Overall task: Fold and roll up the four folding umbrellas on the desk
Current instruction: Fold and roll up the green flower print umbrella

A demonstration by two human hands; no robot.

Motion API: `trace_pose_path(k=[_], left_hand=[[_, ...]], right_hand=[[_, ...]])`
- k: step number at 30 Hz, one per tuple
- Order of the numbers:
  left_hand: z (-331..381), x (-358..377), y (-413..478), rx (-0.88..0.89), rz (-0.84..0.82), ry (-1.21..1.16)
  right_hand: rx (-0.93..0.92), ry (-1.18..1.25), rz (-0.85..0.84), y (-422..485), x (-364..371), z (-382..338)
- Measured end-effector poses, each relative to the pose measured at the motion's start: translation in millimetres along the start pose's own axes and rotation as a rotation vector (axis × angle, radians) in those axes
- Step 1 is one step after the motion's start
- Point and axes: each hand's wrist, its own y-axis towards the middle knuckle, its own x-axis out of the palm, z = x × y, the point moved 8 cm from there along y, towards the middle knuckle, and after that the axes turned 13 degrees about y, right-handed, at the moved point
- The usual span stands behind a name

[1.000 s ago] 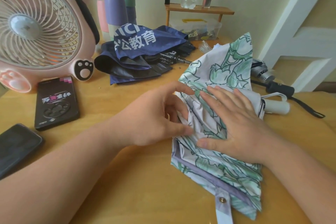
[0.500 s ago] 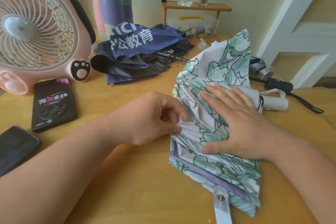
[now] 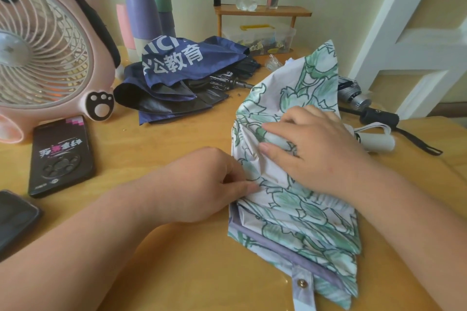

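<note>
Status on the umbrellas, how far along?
Nothing looks finished. In hand: floral umbrella, left hand pinching a pleat, right hand pressing its canopy, strap unfastened. Remaining: navy umbrella lies loose; grey umbrella mostly hidden, state unclear.

Forearms (image 3: 75,247), left hand (image 3: 199,184) and right hand (image 3: 318,151) are bare.
</note>
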Motion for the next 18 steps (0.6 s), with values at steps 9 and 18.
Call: trace_pose_path(k=[9, 18], left_hand=[[-21.8, -29.9, -5.6, -0.160, 0.411, -0.147], [-21.5, -11.0, 4.7, -0.287, 0.221, -0.259]], right_hand=[[-0.062, -0.057, -0.173, -2.0, 41.7, -15.5], [-0.129, 0.070, -0.175, -7.1, 35.3, -14.5]])
